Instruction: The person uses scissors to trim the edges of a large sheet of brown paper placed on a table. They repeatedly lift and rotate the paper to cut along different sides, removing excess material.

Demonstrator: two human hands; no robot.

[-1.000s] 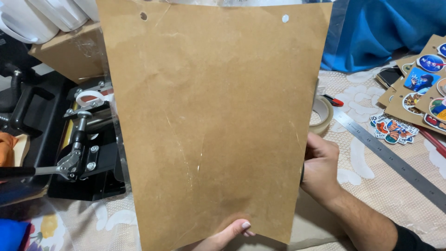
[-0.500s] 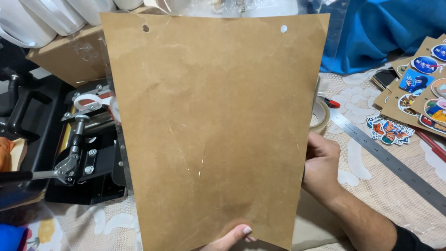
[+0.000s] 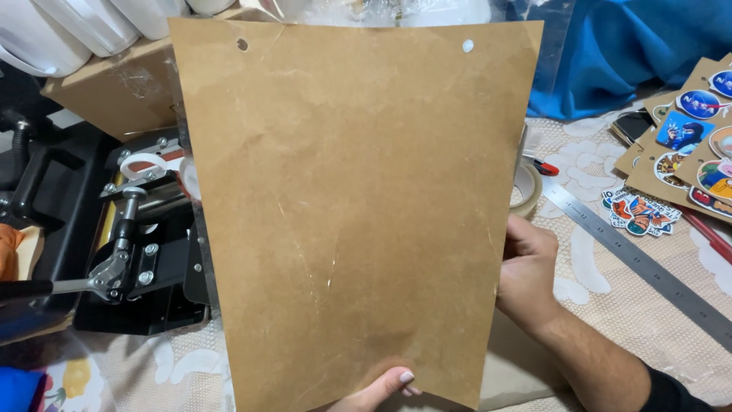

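A large brown kraft sheet with two punched holes near its top edge fills the middle of the head view, held upright. My left hand pinches its bottom edge, only the thumb and a fingertip showing. My right hand grips the sheet's right edge from behind, fingers hidden by the paper. Whatever lies behind the sheet is hidden.
A black press machine with a metal handle stands at the left, a cardboard box and white mugs behind it. A tape roll, a steel ruler, colourful stickers on brown cards and a blue cloth lie right.
The sheet has dropped slightly in view, so its top edge and both holes sit lower. Both hands keep their hold.
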